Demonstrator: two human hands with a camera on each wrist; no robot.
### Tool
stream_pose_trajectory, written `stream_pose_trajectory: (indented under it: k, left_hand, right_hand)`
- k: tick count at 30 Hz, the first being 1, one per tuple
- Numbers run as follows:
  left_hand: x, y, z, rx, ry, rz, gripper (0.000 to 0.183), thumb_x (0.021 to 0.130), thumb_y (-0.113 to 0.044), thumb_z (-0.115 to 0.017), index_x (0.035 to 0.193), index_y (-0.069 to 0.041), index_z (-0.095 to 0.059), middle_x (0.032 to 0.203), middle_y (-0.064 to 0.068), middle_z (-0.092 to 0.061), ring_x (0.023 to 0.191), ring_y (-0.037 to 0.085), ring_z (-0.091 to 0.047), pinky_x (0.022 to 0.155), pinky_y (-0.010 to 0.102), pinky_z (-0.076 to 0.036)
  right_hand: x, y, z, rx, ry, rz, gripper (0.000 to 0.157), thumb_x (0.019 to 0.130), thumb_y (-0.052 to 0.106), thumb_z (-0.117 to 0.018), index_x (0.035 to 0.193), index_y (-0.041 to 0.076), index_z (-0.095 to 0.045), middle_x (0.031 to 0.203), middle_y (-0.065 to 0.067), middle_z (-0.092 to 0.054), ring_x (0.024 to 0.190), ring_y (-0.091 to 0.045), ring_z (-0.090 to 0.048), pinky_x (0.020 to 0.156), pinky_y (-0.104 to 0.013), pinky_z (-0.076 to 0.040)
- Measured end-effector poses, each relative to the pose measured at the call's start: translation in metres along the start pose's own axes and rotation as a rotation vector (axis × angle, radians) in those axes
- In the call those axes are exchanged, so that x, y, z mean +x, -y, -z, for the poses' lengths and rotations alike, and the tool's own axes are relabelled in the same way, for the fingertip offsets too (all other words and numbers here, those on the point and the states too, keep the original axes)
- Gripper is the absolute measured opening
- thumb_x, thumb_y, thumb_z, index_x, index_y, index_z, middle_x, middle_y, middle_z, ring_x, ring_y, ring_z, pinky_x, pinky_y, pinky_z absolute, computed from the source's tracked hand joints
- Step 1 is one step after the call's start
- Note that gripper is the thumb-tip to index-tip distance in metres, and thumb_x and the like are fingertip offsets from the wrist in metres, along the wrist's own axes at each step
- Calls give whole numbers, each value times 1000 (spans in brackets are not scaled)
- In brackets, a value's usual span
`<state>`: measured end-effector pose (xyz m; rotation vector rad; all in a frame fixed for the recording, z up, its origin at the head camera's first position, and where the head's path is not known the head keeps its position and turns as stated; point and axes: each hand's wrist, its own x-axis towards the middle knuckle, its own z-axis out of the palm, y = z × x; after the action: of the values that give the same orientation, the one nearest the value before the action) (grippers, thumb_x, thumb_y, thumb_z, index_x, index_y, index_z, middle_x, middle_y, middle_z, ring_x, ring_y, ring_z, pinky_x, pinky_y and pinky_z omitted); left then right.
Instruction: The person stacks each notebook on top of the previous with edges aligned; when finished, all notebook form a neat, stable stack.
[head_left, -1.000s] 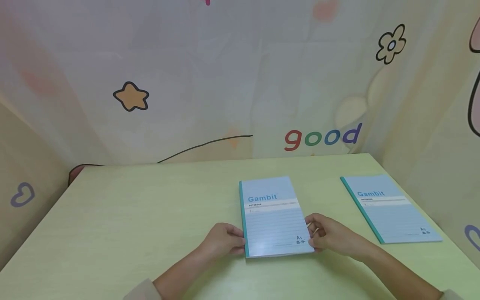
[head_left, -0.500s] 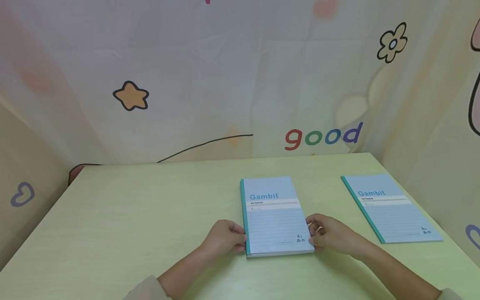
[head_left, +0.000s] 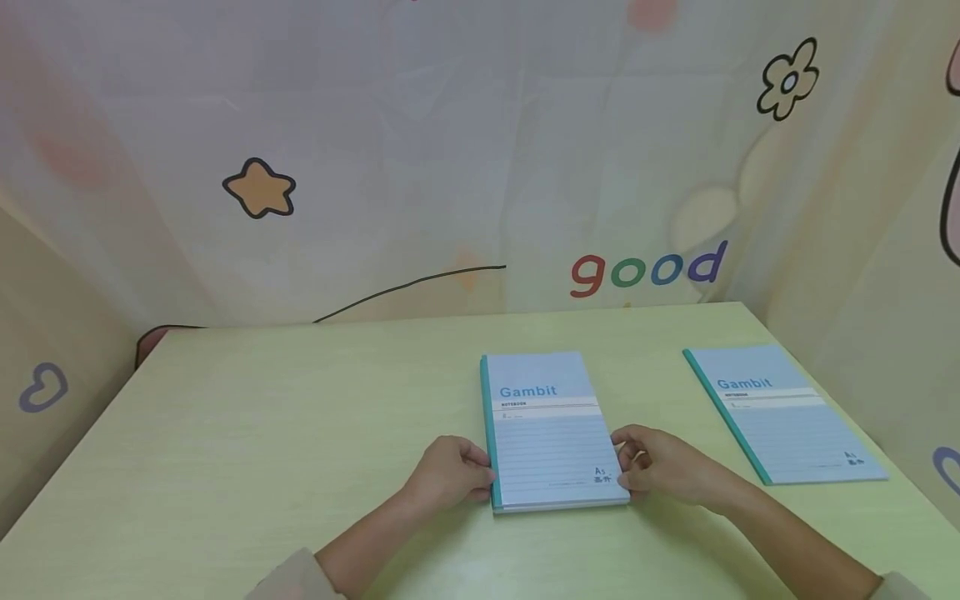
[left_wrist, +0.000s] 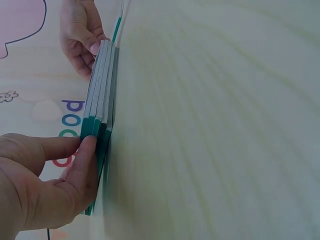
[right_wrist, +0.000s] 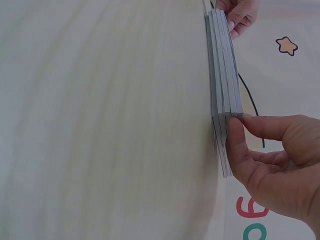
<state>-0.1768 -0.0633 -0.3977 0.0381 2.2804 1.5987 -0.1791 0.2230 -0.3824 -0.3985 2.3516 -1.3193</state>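
A stack of several notebooks (head_left: 551, 442) lies on the table, its top cover pale blue and marked "Gambit". My left hand (head_left: 446, 473) grips the green spine side near the front corner, thumb and fingertips on the edge. On the opposite side, my right hand (head_left: 667, 467) holds the page edges with thumb and fingers. The left wrist view shows the green spines (left_wrist: 97, 127) slightly uneven, the lowest ones offset. White page blocks (right_wrist: 225, 65) stand out in the right wrist view. The fingers beneath the thumbs are partly hidden in the head view.
A single matching notebook (head_left: 783, 433) lies flat at the table's right side. The pale wood-look table (head_left: 262, 417) reaches back to a printed curtain (head_left: 390, 183) with a star, a flower and the word "good". Curtain also hangs at both sides.
The top notebook has shifted slightly and settled on the stack, with layers below now showing at the front edge. Both hands stay at its sides, and the head view has tilted slightly.
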Motion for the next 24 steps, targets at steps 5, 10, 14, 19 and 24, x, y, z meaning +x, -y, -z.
stream_pose_trajectory:
  k: [5, 10, 14, 19, 24]
  left_hand:
    - [0, -1, 1, -6, 7, -1, 14, 81, 4, -65, 93, 9, -59, 77, 11, -61, 69, 19, -65, 64, 30, -55]
    - [-1, -1, 1, -1, 8, 3, 13, 81, 4, -65, 93, 9, -59, 77, 11, -61, 69, 19, -64, 64, 30, -55]
    - [-2, -1, 2, -2, 9, 2, 14, 81, 4, -65, 92, 9, -59, 76, 11, -61, 68, 20, -65, 64, 30, -55]
    - [-4, -3, 1, 8, -8, -4, 14, 81, 4, -65, 92, 9, -59, 76, 10, -60, 67, 20, -65, 63, 30, -55]
    - [-6, -4, 0, -5, -20, -20, 14, 81, 5, -65, 93, 9, -59, 77, 11, -60, 69, 20, -65, 63, 30, -55]
  right_hand:
    - [1, 0, 1, 8, 9, -2, 52, 81, -3, -63, 123, -18, -35, 87, -11, -48, 74, -22, -52, 64, -31, -53]
    - [2, -3, 2, 56, 21, -19, 54, 81, -2, -65, 122, -16, -34, 87, -11, -48, 74, -23, -52, 65, -32, -54]
    - [2, -2, 2, 93, 36, -40, 53, 82, -2, -64, 123, -15, -33, 85, -11, -48, 73, -23, -54, 66, -34, -54]
    - [3, -2, 3, 114, 55, -58, 50, 83, -4, -62, 121, -15, -32, 83, -10, -48, 70, -23, -56, 66, -34, -54]
    - [3, -1, 3, 116, 60, -69, 48, 82, -6, -62, 120, -15, -33, 82, -10, -48, 69, -22, -57, 66, -35, -54]
